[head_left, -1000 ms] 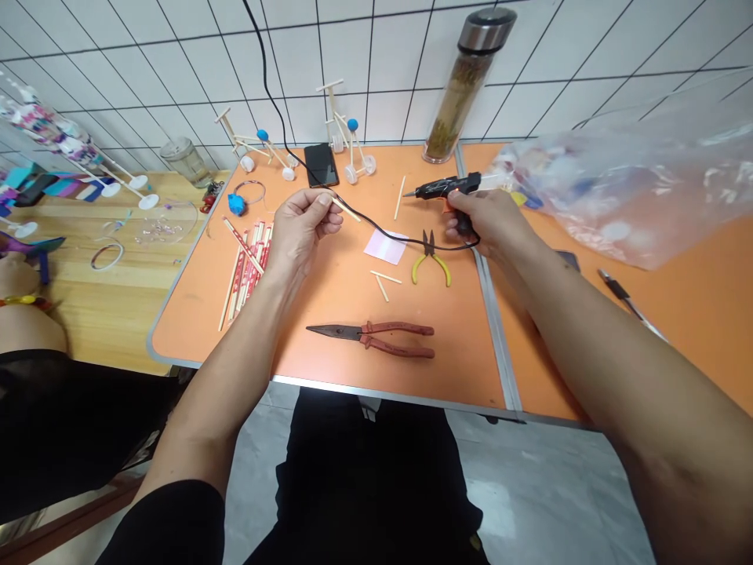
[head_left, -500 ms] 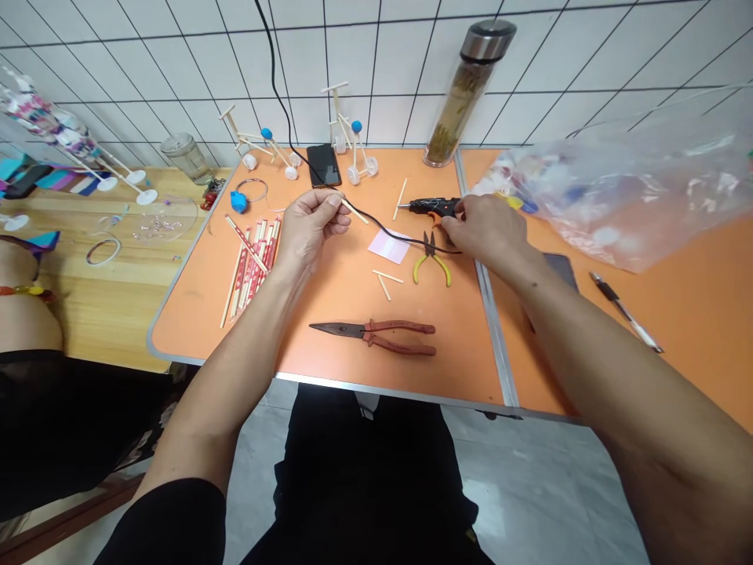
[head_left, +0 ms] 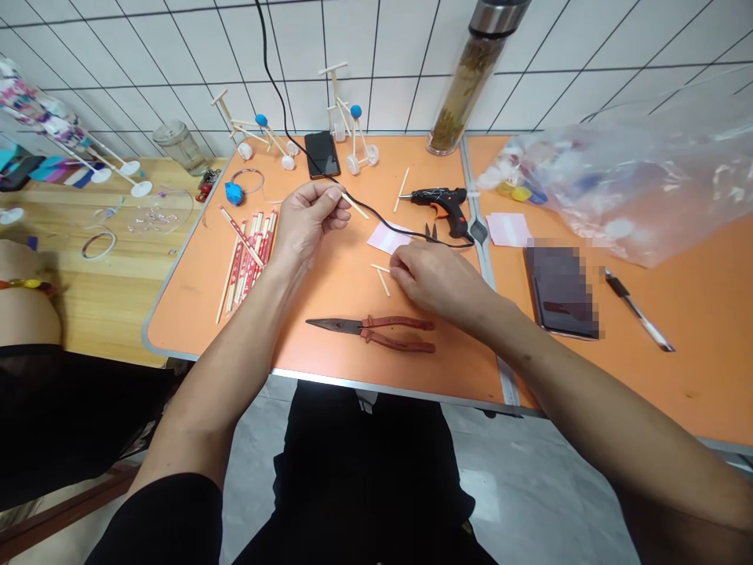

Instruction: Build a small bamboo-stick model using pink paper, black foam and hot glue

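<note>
My left hand (head_left: 309,220) is closed, pinching a thin wooden stick (head_left: 356,207) above the orange table (head_left: 329,290). Knuckles up, my right hand (head_left: 432,278) rests on the table with its fingertips pinched at the end of a short wooden stick (head_left: 380,269); a second short piece (head_left: 383,285) lies beside it. The black glue gun (head_left: 441,202) stands by itself behind my right hand, its cable (head_left: 276,86) running up the tiled wall. Red-handled long-nose pliers (head_left: 376,333) lie just in front of my right hand.
A bundle of chopsticks (head_left: 250,255) lies left of my left hand. Two stick-and-wheel models (head_left: 347,118) (head_left: 252,137), a black phone (head_left: 322,154) and a tall bottle (head_left: 471,78) line the back. To the right: another phone (head_left: 562,290), a pen (head_left: 638,310), a plastic bag (head_left: 623,180).
My right hand set the glue gun down, let go of it and came back toward me to the short sticks. My left hand kept its stick and barely moved.
</note>
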### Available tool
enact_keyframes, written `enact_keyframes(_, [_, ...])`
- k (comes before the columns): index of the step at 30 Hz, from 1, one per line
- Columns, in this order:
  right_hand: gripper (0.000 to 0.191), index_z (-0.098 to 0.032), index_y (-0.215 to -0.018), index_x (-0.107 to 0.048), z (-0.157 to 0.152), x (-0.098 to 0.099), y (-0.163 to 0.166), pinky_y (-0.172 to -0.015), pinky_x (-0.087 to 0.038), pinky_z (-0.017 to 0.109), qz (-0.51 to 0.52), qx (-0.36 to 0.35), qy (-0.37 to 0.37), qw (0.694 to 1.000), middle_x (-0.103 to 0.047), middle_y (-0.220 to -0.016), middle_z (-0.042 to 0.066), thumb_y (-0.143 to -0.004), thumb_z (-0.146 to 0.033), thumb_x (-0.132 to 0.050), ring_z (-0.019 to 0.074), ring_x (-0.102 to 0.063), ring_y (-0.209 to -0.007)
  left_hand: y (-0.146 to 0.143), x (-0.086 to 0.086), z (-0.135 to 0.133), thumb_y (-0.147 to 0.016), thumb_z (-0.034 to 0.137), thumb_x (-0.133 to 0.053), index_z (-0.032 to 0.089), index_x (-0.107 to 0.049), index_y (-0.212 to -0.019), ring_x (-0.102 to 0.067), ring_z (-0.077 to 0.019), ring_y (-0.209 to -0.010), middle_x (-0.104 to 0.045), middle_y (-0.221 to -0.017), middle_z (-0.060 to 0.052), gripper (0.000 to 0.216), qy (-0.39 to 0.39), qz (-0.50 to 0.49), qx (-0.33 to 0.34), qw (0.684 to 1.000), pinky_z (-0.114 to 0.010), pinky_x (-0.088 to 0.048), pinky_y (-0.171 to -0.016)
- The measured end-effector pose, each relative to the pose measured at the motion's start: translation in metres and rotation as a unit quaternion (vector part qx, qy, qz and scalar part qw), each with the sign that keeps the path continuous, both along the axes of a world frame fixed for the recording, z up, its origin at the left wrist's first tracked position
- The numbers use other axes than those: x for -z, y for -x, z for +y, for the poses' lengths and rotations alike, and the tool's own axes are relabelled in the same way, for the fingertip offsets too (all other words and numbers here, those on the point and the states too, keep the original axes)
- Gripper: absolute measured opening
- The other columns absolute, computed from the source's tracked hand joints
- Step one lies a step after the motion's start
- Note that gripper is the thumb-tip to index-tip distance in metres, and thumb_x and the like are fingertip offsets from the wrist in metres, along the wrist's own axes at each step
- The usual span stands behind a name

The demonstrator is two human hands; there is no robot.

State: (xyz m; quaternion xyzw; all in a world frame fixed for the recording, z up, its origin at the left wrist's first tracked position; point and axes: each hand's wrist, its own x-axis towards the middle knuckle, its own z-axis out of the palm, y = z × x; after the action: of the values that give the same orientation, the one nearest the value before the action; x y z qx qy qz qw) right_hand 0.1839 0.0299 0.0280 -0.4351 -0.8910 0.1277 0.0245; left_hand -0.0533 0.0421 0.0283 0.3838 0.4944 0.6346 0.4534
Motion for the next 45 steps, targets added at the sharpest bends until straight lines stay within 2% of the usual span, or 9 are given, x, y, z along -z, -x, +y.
enact_keyframes(11, [0.030,-0.014,-0.102,-0.079,0.001,0.009,0.003,-0.067,-0.035,0.039,-0.065,0.064,0.029,0.995,-0.082,-0.111,0.022,-0.106,-0.018,-0.049,0.0337,-0.075,-0.092,0.000,-0.001,-0.001,-0.098,0.027,-0.090,0.021,-0.074,-0.089,-0.074,-0.0081,-0.063,-0.078,-0.078,0.002,0.020,0.002,0.000,0.002,1.000,-0.018,-0.060,-0.062])
enact_keyframes(14, [0.029,-0.018,-0.093,-0.078,0.000,0.003,-0.002,-0.067,-0.037,0.039,-0.047,0.054,0.069,0.995,-0.083,-0.100,0.017,-0.105,-0.020,-0.052,0.0303,-0.073,-0.085,0.001,0.000,0.000,-0.098,0.028,-0.090,0.021,-0.074,-0.089,-0.075,-0.0089,-0.064,-0.077,-0.078,0.001,0.019,0.003,0.005,0.002,1.000,-0.019,-0.061,-0.064])
enact_keyframes(18, [0.023,-0.019,-0.097,-0.079,0.006,-0.005,-0.013,-0.071,-0.040,0.037,0.021,0.059,0.038,0.997,-0.084,-0.100,0.013,-0.103,-0.020,-0.057,0.0284,-0.073,-0.088,0.001,0.001,0.000,-0.100,0.028,-0.088,0.020,-0.075,-0.091,-0.074,-0.0086,-0.065,-0.078,-0.078,0.001,0.017,0.003,0.005,0.005,1.000,-0.018,-0.060,-0.063])
enact_keyframes(23, [0.017,-0.019,-0.106,-0.079,0.014,-0.006,-0.024,-0.082,-0.046,0.037,0.060,-0.017,0.046,0.997,-0.082,-0.107,0.011,-0.099,-0.020,-0.063,0.0280,-0.073,-0.097,0.002,0.002,0.001,-0.099,0.033,-0.089,0.021,-0.075,-0.093,-0.074,-0.0081,-0.065,-0.079,-0.078,0.002,0.020,0.000,0.010,0.002,1.000,-0.016,-0.059,-0.061])
enact_keyframes(27, [0.034,-0.022,-0.125,-0.074,0.016,-0.004,-0.024,-0.080,-0.045,0.037,0.020,-0.106,0.098,0.989,-0.076,-0.113,0.010,-0.091,-0.022,-0.074,0.0289,-0.068,-0.100,0.002,0.003,0.001,-0.099,0.031,-0.090,0.022,-0.075,-0.092,-0.075,-0.0090,-0.067,-0.079,-0.078,0.001,0.019,0.006,0.005,0.004,1.000,-0.017,-0.059,-0.062])
enact_keyframes(31, [0.024,-0.024,-0.112,-0.069,0.020,-0.006,-0.018,-0.074,-0.038,0.036,-0.012,-0.153,0.117,0.981,-0.070,-0.105,0.008,-0.089,-0.020,-0.074,0.0251,-0.061,-0.088,0.001,0.004,0.002,-0.099,0.027,-0.089,0.021,-0.075,-0.091,-0.076,-0.0097,-0.067,-0.079,-0.079,0.001,0.017,0.009,0.001,0.006,1.000,-0.019,-0.059,-0.064])
enact_keyframes(35, [0.019,-0.024,-0.111,-0.073,0.026,-0.004,-0.016,-0.076,-0.037,0.036,0.000,-0.169,0.132,0.977,-0.070,-0.104,0.007,-0.091,-0.024,-0.074,0.0253,-0.061,-0.091,0.002,0.005,0.002,-0.099,0.029,-0.090,0.021,-0.074,-0.091,-0.074,-0.0085,-0.065,-0.078,-0.078,0.001,0.019,0.009,0.007,0.007,1.000,-0.018,-0.058,-0.063])
enact_keyframes(39, [0.034,-0.022,-0.125,-0.077,0.031,0.005,-0.019,-0.078,-0.037,0.036,0.047,-0.160,0.152,0.974,-0.072,-0.108,0.008,-0.092,-0.027,-0.072,0.0260,-0.062,-0.093,0.001,0.003,-0.001,-0.099,0.032,-0.089,0.020,-0.074,-0.092,-0.073,-0.0069,-0.065,-0.079,-0.079,0.002,0.020,0.014,0.018,0.017,1.000,-0.016,-0.059,-0.063])
enact_keyframes(45, [0.013,-0.022,-0.102,-0.071,0.030,0.015,-0.023,-0.075,-0.035,0.035,0.071,-0.127,0.128,0.981,-0.073,-0.099,0.007,-0.090,-0.023,-0.069,0.0245,-0.060,-0.090,0.000,0.002,-0.002,-0.099,0.031,-0.089,0.020,-0.075,-0.093,-0.074,-0.0069,-0.066,-0.080,-0.080,0.001,0.019,0.033,0.035,0.024,0.999,-0.016,-0.059,-0.065])
